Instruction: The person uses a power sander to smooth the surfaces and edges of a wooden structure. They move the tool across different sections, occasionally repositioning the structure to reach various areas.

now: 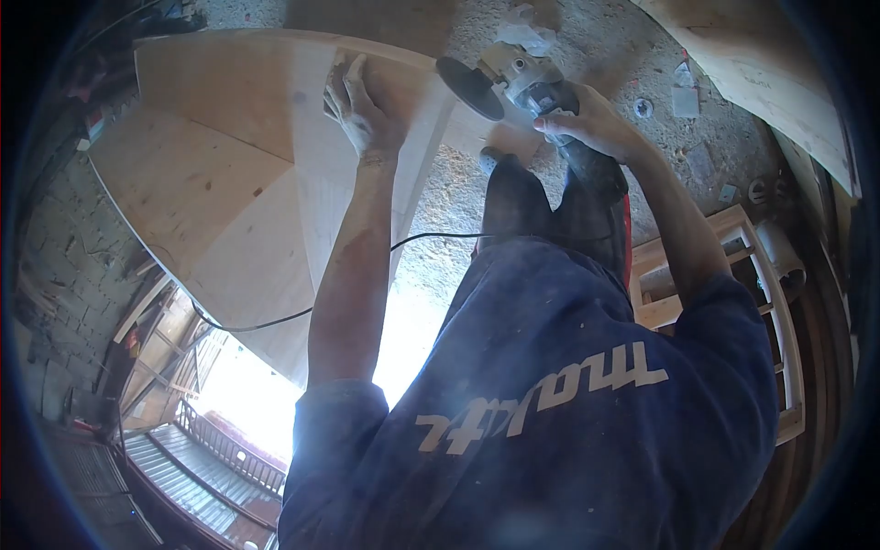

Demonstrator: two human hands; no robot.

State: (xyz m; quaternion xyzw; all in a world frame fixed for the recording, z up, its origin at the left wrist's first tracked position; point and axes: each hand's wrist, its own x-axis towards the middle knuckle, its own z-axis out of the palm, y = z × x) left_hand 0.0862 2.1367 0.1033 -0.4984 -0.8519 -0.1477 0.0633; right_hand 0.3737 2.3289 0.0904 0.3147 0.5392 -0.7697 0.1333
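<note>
My left hand (364,115) lies on the wooden panel (247,174) near its far right corner, fingers stretched over the dusty surface. In my right hand (600,126) is an angle grinder (536,87), gripped around its body. Its dark round disc (469,89) points left and stands right at the panel's edge strip (408,57). A black cable (435,236) crosses in front of my legs and runs over the panel.
Dusty rough floor (587,37) surrounds my feet. A slatted wooden frame (784,339) stands at my right, with a large wooden board (779,64) beyond it. At lower left, a railing (229,440) borders a bright opening. A brick wall (69,238) rises on the left.
</note>
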